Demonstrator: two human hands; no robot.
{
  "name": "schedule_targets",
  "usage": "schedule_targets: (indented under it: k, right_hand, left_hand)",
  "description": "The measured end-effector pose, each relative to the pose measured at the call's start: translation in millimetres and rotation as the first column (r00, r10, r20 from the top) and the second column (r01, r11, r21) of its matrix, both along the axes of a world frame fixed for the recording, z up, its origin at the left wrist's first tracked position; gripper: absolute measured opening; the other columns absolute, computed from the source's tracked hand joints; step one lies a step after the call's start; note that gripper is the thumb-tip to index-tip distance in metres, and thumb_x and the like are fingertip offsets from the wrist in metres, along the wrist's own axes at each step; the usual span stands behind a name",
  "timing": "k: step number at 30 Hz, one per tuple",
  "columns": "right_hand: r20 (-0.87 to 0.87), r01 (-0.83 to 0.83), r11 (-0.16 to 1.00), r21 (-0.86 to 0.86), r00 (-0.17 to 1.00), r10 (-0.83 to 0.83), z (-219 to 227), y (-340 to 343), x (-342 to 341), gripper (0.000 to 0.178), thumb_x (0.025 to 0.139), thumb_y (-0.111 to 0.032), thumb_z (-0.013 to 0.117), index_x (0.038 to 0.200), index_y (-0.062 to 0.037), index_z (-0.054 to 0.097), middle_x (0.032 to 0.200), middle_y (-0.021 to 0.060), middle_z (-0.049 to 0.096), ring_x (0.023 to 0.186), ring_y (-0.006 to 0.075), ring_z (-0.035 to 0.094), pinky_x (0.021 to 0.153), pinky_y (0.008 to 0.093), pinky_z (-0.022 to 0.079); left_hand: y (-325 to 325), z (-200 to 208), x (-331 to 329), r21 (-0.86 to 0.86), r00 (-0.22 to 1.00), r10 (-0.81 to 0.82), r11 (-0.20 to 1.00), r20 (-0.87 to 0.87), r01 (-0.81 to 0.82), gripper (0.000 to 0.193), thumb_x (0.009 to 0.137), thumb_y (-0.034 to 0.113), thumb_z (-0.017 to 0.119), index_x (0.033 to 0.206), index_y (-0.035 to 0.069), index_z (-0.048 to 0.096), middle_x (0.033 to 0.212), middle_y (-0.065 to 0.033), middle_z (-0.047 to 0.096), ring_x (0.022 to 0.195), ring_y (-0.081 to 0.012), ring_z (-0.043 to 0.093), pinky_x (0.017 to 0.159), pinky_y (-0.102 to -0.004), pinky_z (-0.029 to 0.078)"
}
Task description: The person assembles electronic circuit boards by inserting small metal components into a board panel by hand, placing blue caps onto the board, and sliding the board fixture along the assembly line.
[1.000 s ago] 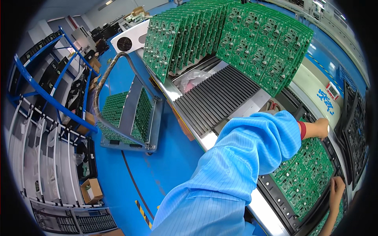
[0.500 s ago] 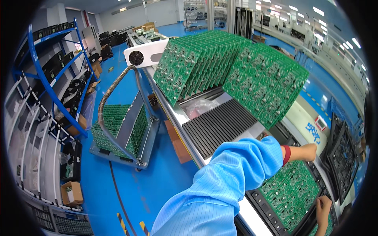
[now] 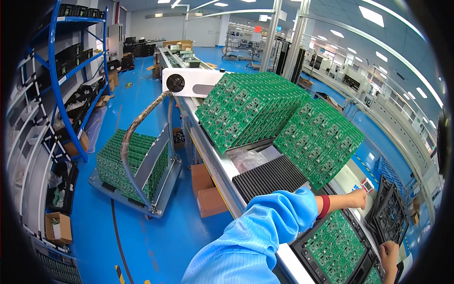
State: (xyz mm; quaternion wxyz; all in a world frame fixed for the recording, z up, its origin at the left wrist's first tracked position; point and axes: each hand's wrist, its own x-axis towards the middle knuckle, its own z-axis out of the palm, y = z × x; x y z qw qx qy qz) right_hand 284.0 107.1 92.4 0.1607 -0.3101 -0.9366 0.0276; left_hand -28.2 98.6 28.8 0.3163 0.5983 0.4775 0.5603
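Observation:
My left hand [image 3: 358, 199], with a red band at the wrist and a blue sleeve, reaches across to the white surface beside a small red-and-white timer [image 3: 368, 185]. Its fingers are closed; whatever they hold is hidden. A few blue bits [image 3: 355, 187] show by the hand. Below that arm, a green circuit board [image 3: 336, 246] lies in a black frame tray [image 3: 302, 250], with part of another board [image 3: 373, 276] at its right. My right hand [image 3: 389, 254] is beside the tray's right side, fingers curled; I cannot make out what is in them.
Circuit boards [image 3: 255, 106] stand in rows on the bench, and another group [image 3: 318, 142] leans behind a black ribbed rack [image 3: 269, 177]. Black frames [image 3: 391, 213] are stacked at the right. A trolley [image 3: 165, 189] carries more boards; cardboard boxes [image 3: 211, 201] sit beside the bench.
The view has tilted upward, so the bench appears shifted. My left hand has come nearer the timer and now covers most of the blue bits. My right hand stays beside the tray.

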Motion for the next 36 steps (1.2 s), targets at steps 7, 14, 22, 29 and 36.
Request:
schedule_targets:
  k: [7, 14, 22, 29, 36]
  right_hand:
    - [0.182, -0.003, 0.997, 0.078, 0.983, -0.011, 6, -38, -6, 0.007, 0.074, -0.002, 0.051, 0.069, 0.0010, 0.048, 0.063, 0.0094, 0.045, 0.056, 0.0233, 0.040, 0.056, 0.0320, 0.034]
    - [-0.028, 0.014, 0.994, -0.111, 0.999, -0.017, -18, -33, -29, 0.007, 0.068, -0.002, 0.055, 0.075, -0.0027, 0.052, 0.063, 0.0082, 0.050, 0.053, 0.0226, 0.043, 0.054, 0.0332, 0.037]
    - [0.025, 0.307, 0.858, -0.411, 0.945, -0.326, -56, -40, 36, 0.004, 0.070, 0.003, 0.055, 0.073, 0.0001, 0.055, 0.063, 0.0053, 0.054, 0.052, 0.0142, 0.045, 0.052, 0.0238, 0.039]
    - [-0.022, 0.244, 0.857, -0.453, 0.958, -0.284, -78, -33, 42, 0.006, 0.070, 0.005, 0.055, 0.074, 0.0005, 0.056, 0.064, 0.0051, 0.055, 0.053, 0.0141, 0.046, 0.053, 0.0240, 0.040]
    - [0.002, 0.223, 0.884, -0.411, 0.970, -0.244, -92, -17, 43, 0.006, 0.071, 0.005, 0.054, 0.075, 0.0009, 0.055, 0.066, 0.0058, 0.055, 0.053, 0.0148, 0.047, 0.054, 0.0246, 0.041]
  left_hand:
    - [17, -22, 5, -0.160, 0.998, -0.022, 0.987, -0.061, 0.012, 0.004, 0.054, 0.005, 0.064, 0.057, 0.008, 0.065, 0.054, -0.0045, 0.059, 0.050, -0.0154, 0.052, 0.051, -0.0274, 0.045]
    - [-16, -24, -46, -0.293, 0.992, -0.106, 0.953, -0.066, 0.082, 0.007, 0.067, 0.010, 0.066, 0.073, 0.006, 0.067, 0.068, -0.0012, 0.063, 0.061, -0.0074, 0.051, 0.058, -0.0199, 0.042]
    - [49, -50, 8, -0.282, 0.911, -0.217, 0.952, -0.350, 0.119, 0.005, 0.065, 0.009, 0.064, 0.068, 0.006, 0.066, 0.058, -0.0003, 0.057, 0.051, -0.0092, 0.047, 0.052, -0.0216, 0.039]
    - [67, -79, 30, -0.279, 0.862, -0.194, 0.958, -0.468, 0.064, 0.005, 0.066, 0.012, 0.063, 0.068, 0.008, 0.066, 0.052, 0.0006, 0.050, 0.048, -0.0109, 0.044, 0.049, -0.0234, 0.037]
    - [70, -79, 42, -0.227, 0.795, -0.140, 0.974, -0.591, 0.002, 0.005, 0.068, 0.014, 0.062, 0.069, 0.010, 0.065, 0.053, 0.0007, 0.048, 0.050, -0.0130, 0.045, 0.050, -0.0264, 0.037]
